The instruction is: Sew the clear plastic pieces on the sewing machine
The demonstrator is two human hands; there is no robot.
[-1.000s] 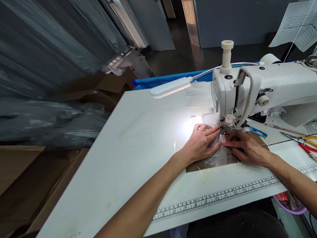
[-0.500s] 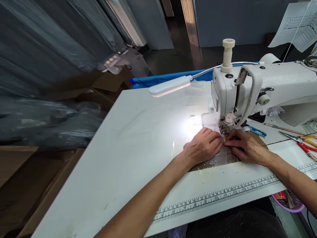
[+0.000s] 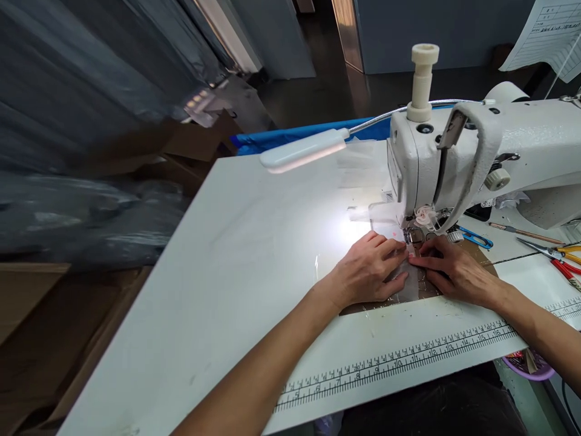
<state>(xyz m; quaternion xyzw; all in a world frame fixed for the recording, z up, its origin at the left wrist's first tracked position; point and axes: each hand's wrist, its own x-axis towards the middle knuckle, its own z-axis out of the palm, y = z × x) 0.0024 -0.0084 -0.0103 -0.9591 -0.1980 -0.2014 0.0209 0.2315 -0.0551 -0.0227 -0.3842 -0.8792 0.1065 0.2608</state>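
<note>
A narrow strip of sheer white fabric (image 3: 410,287) lies under the needle area of a white sewing machine (image 3: 402,145). My left hand (image 3: 370,269) presses on it from the left, fingers stretched forward and thumb apart. From the right, my right hand (image 3: 456,272) touches the strip's edge with an extended index fingertip; its thumb is spread below and the other fingers bend close to the presser foot (image 3: 412,236). Beneath both hands is a brown plate (image 3: 472,257) with loose thread bits. A pale fabric rosette (image 3: 425,216) hangs at the machine head. Fingertips partly hide the fabric.
A lit lamp (image 3: 304,150) shines over the white table (image 3: 236,260). Blue thread snips (image 3: 474,237), a thin pointed tool (image 3: 526,233) and scissors (image 3: 540,247) lie right. A printed ruler (image 3: 394,363) runs along the front edge. Cardboard boxes (image 3: 68,339) stand left; a purple basket (image 3: 535,372) sits below.
My left thumb has come away from its fingers and now points toward the right hand. My right hand stays nearly in place. The view has shifted slightly.
</note>
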